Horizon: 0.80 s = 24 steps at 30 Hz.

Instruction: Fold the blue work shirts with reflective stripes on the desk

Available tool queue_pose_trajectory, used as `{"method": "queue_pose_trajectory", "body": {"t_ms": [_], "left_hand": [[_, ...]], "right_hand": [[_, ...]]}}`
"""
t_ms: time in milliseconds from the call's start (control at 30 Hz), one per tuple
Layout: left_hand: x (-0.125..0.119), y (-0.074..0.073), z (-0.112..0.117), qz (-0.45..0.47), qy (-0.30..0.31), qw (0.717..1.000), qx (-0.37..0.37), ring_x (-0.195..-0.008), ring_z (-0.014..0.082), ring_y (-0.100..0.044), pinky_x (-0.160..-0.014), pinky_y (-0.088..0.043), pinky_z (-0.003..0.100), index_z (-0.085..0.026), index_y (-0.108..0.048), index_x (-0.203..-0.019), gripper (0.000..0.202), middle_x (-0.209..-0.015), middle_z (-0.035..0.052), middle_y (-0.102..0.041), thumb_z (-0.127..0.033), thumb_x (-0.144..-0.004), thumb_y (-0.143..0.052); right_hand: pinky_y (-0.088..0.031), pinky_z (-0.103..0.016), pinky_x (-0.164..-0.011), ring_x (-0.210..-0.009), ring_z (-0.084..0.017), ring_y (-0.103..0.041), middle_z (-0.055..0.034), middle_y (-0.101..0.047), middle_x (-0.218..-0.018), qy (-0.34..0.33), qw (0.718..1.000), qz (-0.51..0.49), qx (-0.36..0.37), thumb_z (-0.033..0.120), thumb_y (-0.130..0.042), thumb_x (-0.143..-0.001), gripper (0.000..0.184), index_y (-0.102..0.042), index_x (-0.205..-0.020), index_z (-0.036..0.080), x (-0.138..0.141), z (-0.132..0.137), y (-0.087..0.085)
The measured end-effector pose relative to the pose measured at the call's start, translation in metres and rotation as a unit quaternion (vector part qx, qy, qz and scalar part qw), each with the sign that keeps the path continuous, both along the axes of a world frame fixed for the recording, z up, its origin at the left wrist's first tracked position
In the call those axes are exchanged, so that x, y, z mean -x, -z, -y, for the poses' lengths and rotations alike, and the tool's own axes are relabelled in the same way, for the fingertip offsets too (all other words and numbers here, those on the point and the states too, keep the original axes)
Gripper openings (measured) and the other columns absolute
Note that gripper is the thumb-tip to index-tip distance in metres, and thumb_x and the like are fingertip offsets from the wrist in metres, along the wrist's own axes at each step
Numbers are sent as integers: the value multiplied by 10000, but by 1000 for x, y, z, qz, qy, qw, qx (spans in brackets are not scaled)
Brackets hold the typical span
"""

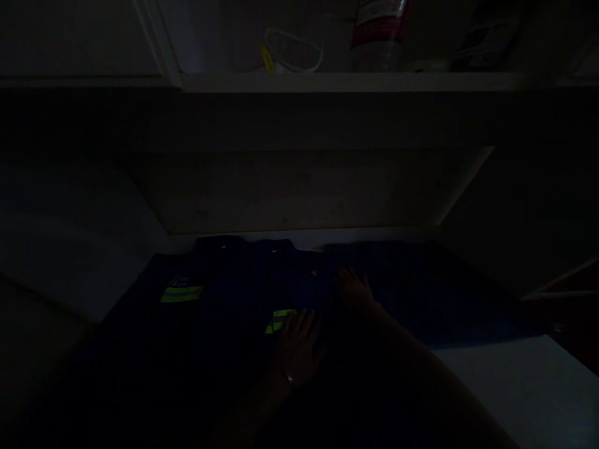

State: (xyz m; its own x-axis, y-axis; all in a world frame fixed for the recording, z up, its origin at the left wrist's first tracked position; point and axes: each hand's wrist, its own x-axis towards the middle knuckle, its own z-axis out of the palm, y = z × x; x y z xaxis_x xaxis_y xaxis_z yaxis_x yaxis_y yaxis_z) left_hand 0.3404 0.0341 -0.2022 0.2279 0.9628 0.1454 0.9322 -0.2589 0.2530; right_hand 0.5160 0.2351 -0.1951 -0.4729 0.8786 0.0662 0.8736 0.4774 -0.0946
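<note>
Grip's flat, fingers extended, nothing grabbed; left hand (298, 349) and right hand (356, 292) lie on navy workwear (241, 284); I'd smooth outward, light even pressure.

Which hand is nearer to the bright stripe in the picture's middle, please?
Left. The left hand is at the right end of the stripe; the right hand lies farther right and higher in the picture.
</note>
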Motion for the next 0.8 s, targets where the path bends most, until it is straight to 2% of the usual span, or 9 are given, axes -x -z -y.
{"method": "queue_pose_trajectory", "body": {"t_ms": [100, 167, 267, 367, 500, 600, 667, 733, 800], "left_hand": [[0, -2, 1, 12, 3, 1000, 17, -1477, 287, -243, -1199, -215, 597, -272, -360, -1488, 634, -1590, 76, -302, -598, -951, -277], [1, 0, 2, 18, 8, 1000, 14, -1482, 286, -228, -1205, -197, 594, -269, -348, -1494, 638, -1593, 76, -297, -595, -950, -284], [3, 5, 1, 20, 6, 1000, 4, -1488, 277, -212, -1215, -181, 580, -273, -350, -1494, 638, -1593, 72, -298, -594, -944, -310], [2, 2, -4, 22, 7, 1000, 17, -1494, 276, -188, -1218, -159, 584, -252, -356, -1491, 644, -1597, 87, -282, -594, -949, -293], [-2, -16, 5, 27, 23, 997, 65, -1484, 301, -209, -1209, -173, 597, -175, -405, -1461, 645, -1593, 149, -266, -566, -960, -296], [7, -27, 55, 48, 16, 996, 74, -1430, 259, -357, -1194, -298, 526, -237, -484, -1409, 530, -1560, 90, -371, -498, -968, -352], [24, -28, 114, 61, -52, 996, 47, -1385, 222, -430, -1153, -405, 453, -359, -519, -1371, 445, -1508, -14, -463, -471, -962, -388], [48, -28, 181, 52, -207, 977, -17, -1284, 211, -541, -1035, -536, 396, -465, -542, -1326, 408, -1422, -73, -550, -443, -925, -468], [72, -28, 242, 15, -331, 943, -45, -1193, 246, -600, -916, -597, 448, -561, -494, -1321, 461, -1322, -88, -607, -427, -882, -534]], "right_hand": [[-100, -743, -1098, -1459, -345, -225, -90, -257, -1598, 31, 999, -9, 24, 353, -216, -993, 541, -375, -1495, 230, -2, -16, 13], [-86, -741, -1103, -1458, -339, -230, -94, -227, -1606, 48, 998, -40, -5, 397, -202, -993, 572, -299, -1528, 221, -3, -19, 17], [-49, -721, -1121, -1469, -323, -203, -78, -212, -1612, 12, 998, -50, -47, 408, -205, -990, 575, -307, -1524, 223, -2, -18, 19], [-57, -728, -1115, -1471, -336, -192, -82, -271, -1594, -36, 999, -22, 5, 354, -261, -971, 521, -466, -1435, 234, 4, -17, 15], [-158, -658, -1149, -1444, -329, -276, -160, -317, -1564, 28, 993, -102, 60, 393, -303, -960, 578, -410, -1461, 127, 12, -12, 0], [-293, -522, -1159, -1379, -321, -399, -209, -429, -1487, 43, 966, -236, 96, 453, -395, -910, 647, -454, -1421, 59, -5, 21, -14], [-381, -502, -1117, -1313, -329, -483, -157, -529, -1413, 50, 929, -333, 156, 551, -490, -844, 643, -558, -1349, 160, -39, 64, -20], [-445, -531, -1060, -1261, -346, -532, -89, -616, -1317, 67, 879, -406, 240, 628, -558, -765, 580, -650, -1230, 296, -89, 117, -23], [-482, -577, -1001, -1215, -376, -563, -88, -673, -1204, 85, 854, -430, 281, 639, -604, -696, 552, -678, -1168, 364, -143, 171, -19]]}}
